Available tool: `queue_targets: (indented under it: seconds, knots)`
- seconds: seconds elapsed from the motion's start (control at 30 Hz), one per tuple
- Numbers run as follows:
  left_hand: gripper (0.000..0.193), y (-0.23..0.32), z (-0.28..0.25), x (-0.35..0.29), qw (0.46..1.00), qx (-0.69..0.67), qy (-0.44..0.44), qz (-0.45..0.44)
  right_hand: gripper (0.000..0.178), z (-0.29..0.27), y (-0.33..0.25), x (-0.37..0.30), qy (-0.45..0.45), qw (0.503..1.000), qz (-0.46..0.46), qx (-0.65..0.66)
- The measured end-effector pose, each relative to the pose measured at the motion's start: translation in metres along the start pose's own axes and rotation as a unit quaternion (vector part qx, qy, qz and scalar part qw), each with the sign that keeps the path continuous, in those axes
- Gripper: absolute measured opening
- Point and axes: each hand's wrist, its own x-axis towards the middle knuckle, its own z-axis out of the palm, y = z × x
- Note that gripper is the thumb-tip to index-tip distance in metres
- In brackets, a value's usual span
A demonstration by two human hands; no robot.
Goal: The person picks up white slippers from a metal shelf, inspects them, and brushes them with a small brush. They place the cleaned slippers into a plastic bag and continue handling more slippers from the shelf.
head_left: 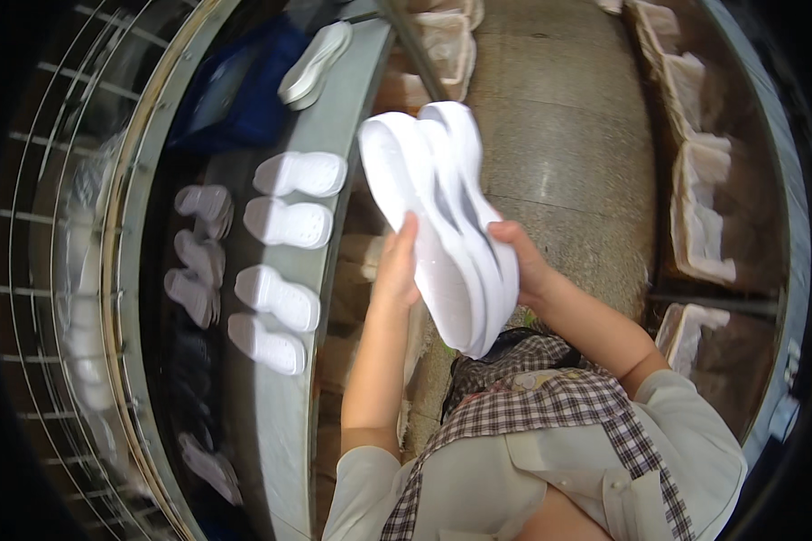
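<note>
Several white shoe soles (433, 261) are held together as an upright stack in front of my body, above the floor. My left hand (399, 270) grips the stack's left side, its thumb lying over the face of the nearest sole. On the right side my right hand (525, 261) clasps the outer sole, thumb on its edge. The fingers behind the stack are mostly hidden. To the left, two pairs of white soles, among them a nearer sole (269, 344) and a farther sole (299, 173), lie on a grey ledge (271, 424).
More soles (203, 261) sit on a dark surface beyond the ledge. A stacked white pair (316, 65) rests at its far end beside a blue crate (239, 81). Wire racking (41, 288) stands at far left. Lined baskets (699, 207) run along the right, past the tiled floor (559, 117).
</note>
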Motion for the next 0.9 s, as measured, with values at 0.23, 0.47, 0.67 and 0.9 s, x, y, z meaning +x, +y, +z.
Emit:
queue_targets:
  seconds: [0.23, 0.47, 0.67, 0.9]
  knots:
    - [0.058, -0.012, -0.023, -0.004, 0.979, -0.114, -0.143, 0.095, 0.083, 0.033, -0.004, -0.01, -0.024, 1.0, 0.005, -0.02]
    - [0.053, -0.016, -0.032, -0.014, 0.976, -0.101, -0.107, 0.161, 0.08, 0.053, 0.015, -0.017, -0.01, 0.996, -0.006, -0.093]
    - [0.056, -0.016, -0.023, -0.017, 0.982, -0.141, -0.065, 0.105, 0.072, 0.052, 0.001, -0.018, 0.011, 0.996, 0.053, -0.073]
    - [0.059, -0.027, -0.018, -0.015, 0.974, -0.191, -0.117, 0.044, 0.061, 0.041, -0.003, -0.017, 0.052, 0.992, 0.072, -0.09]
